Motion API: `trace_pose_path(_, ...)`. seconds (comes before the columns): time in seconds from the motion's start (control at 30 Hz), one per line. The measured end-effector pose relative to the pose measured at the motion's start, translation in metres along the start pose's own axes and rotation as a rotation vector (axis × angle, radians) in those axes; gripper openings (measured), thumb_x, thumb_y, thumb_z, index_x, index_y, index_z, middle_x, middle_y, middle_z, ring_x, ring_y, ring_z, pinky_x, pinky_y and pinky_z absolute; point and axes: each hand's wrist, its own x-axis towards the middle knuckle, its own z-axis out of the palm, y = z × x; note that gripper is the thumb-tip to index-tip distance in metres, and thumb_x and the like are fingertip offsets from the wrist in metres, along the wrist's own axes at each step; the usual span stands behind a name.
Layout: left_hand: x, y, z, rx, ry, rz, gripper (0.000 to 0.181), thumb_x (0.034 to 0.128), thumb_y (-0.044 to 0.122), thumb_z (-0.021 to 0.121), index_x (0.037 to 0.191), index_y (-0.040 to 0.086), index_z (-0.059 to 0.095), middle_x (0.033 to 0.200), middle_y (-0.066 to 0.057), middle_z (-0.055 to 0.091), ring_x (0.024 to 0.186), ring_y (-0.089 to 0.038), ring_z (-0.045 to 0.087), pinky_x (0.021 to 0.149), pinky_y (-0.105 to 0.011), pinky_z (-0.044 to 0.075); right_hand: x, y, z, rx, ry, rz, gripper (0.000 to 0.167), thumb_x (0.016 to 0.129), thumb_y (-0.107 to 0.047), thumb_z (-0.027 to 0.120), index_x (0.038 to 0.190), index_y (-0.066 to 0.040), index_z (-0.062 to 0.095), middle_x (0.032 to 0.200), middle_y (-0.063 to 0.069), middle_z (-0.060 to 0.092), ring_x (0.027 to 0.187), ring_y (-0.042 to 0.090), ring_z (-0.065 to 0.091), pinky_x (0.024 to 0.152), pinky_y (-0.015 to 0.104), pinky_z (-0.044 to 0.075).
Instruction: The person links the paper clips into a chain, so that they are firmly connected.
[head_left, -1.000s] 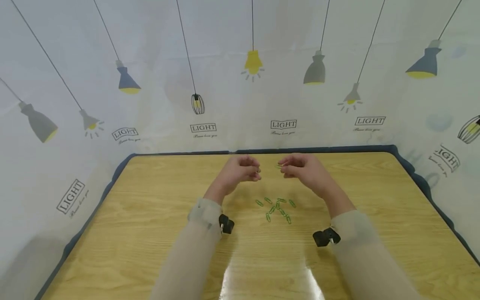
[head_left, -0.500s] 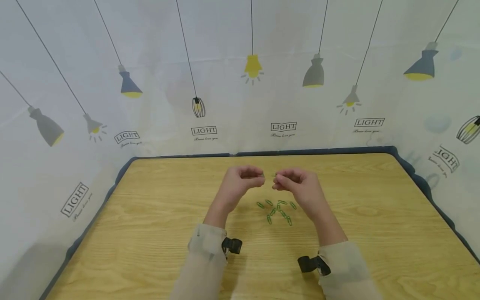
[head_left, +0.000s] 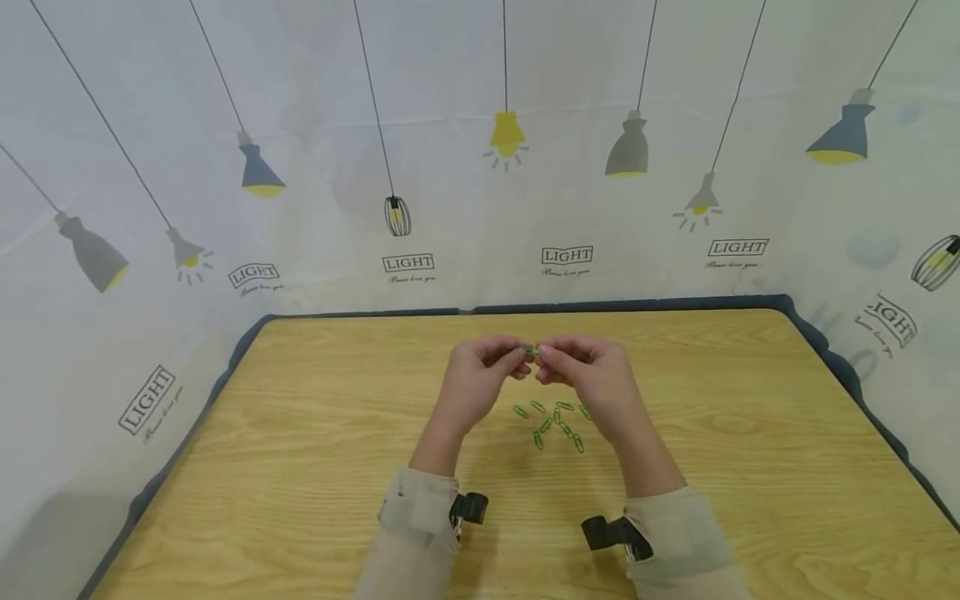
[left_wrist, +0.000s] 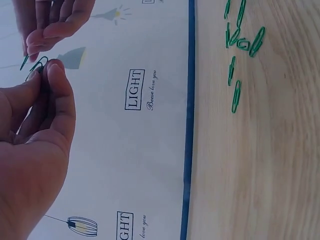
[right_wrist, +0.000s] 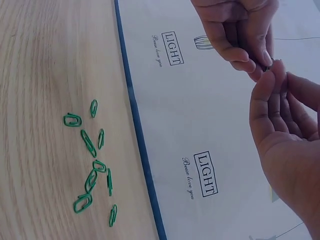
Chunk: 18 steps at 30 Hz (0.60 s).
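My left hand (head_left: 478,375) and right hand (head_left: 600,377) meet above the far middle of the table, fingertips almost touching. Between thumb and finger, the left hand pinches a green paper clip (left_wrist: 43,62), its looped end sticking out. A second green paper clip (left_wrist: 23,62) is pinched by the right hand, seen at the top of the left wrist view. Fingertips hide most of both clips in the right wrist view, so whether they touch cannot be told. Below the hands, several green paper clips (head_left: 545,425) lie scattered on the wooden table (head_left: 300,450).
A white backdrop (head_left: 450,208) printed with lamps stands behind the table and along its sides. Dark blue edging (head_left: 360,314) runs round the tabletop. Black wrist cameras (head_left: 471,507) are strapped over both sleeves.
Both hands have come together from apart, and lie nearer the loose clips than a second ago. The pinched clips now meet or nearly meet between the fingertips. The loose clips stay put.
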Motion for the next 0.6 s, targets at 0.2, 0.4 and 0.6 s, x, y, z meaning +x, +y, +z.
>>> trace_pose_path(0.2,-0.0009,0.0026,0.0019,0.024,0.025,0.062,0.017,0.1047,0.009,0.067,0.114,0.002,0.079,0.108,-0.02,0.079,0.087,-0.013,0.074,0.083,-0.03,0.065,0.0002,-0.0029,0.0035,0.011,0.036,-0.004,0.031,0.104,-0.023,0.072,0.117,0.005,0.071,0.095,0.002,0.077,0.085,0.012,0.076,0.089,0.031,0.065)
trace_pose_path(0.4,-0.0011,0.0067,0.0011,0.0,0.054,0.087,0.017,0.1042,0.008,0.068,0.113,-0.002,0.079,0.105,-0.019,0.08,0.084,-0.011,0.074,0.086,-0.042,0.066,0.0005,-0.0037,0.0022,0.001,0.058,-0.001,0.032,0.104,-0.023,0.072,0.117,0.006,0.071,0.092,-0.001,0.076,0.083,0.011,0.075,0.087,0.029,0.065)
trace_pose_path(0.6,-0.0041,0.0093,-0.0011,-0.077,0.049,0.056,0.019,0.105,0.011,0.068,0.115,-0.002,0.077,0.108,-0.02,0.079,0.085,-0.01,0.074,0.086,-0.033,0.065,-0.0016,-0.0031,0.0001,-0.042,0.081,-0.012,0.03,0.104,-0.022,0.071,0.117,0.005,0.071,0.095,0.002,0.076,0.085,0.01,0.076,0.087,0.025,0.064)
